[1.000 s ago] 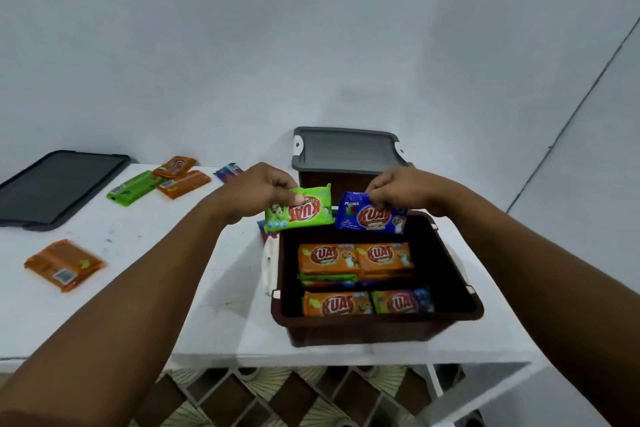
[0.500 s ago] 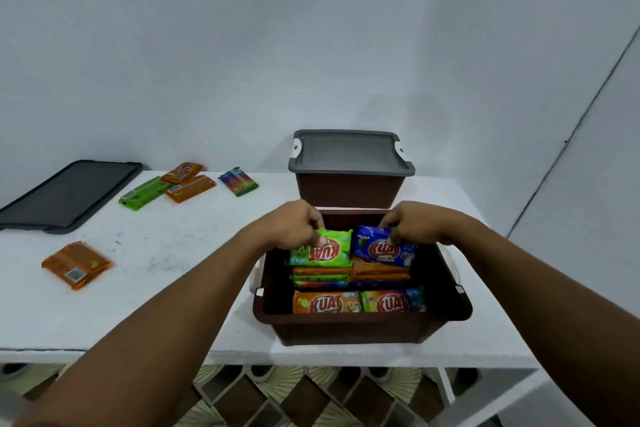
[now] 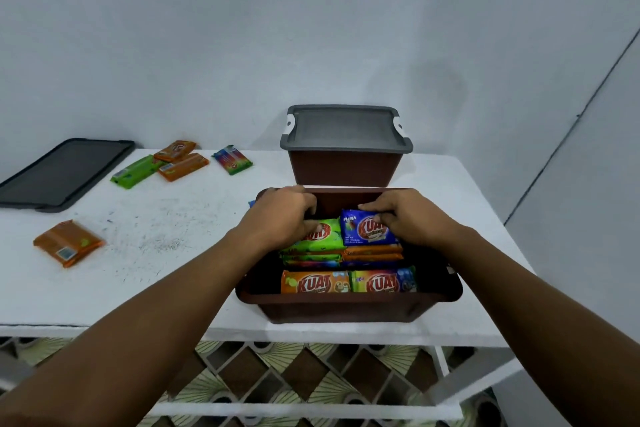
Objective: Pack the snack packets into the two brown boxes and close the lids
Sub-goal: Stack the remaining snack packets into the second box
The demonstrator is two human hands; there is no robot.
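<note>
From the head camera, both hands are down inside the open brown box [image 3: 346, 308] on the table [image 3: 156, 253]. The left hand [image 3: 284, 218] grips a green packet [image 3: 322, 236], and the right hand [image 3: 405, 218] pinches a blue packet [image 3: 367, 229] just beside it, on top of stacked packets. Beyond the hands stands the second brown box [image 3: 346, 170], its grey lid [image 3: 346, 128] on. Well left of the left hand lie loose packets [image 3: 181, 161] and a dark lid [image 3: 62, 173].

White table [image 3: 145, 274], two brown boxes [image 3: 346, 308], loose packets [image 3: 67, 247], grey lid [image 3: 59, 173]
</note>
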